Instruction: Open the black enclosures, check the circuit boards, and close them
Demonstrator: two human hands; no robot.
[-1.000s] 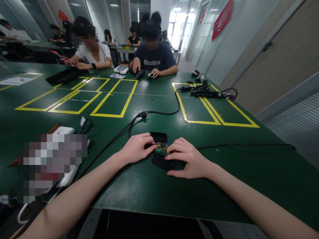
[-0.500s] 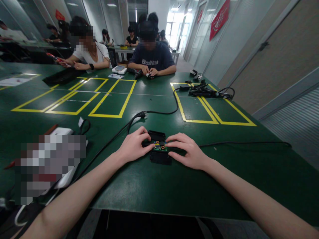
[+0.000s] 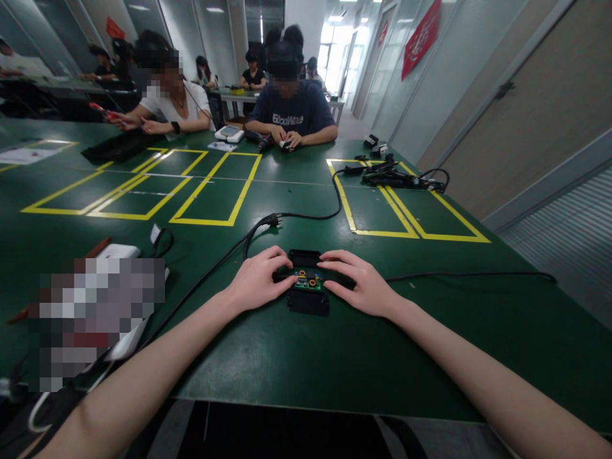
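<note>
Circuit board (image 3: pixel 308 281), long axis roughly parallel to the near edge of the bench (image 3: pixel 268 357).
Right hand (image 3: pixel 366 285): grip spread at the board's right end; left hand (image 3: pixel 255 279) opposite, whether pinching I cannot tell.

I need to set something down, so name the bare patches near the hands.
Bare: green tabletop between the nearer black shell and near edge, flanked by both forearms; also between the right forearm and thin black cable. Crowded: around the circuit board between left hand and right hand, and at left by the white device.
</note>
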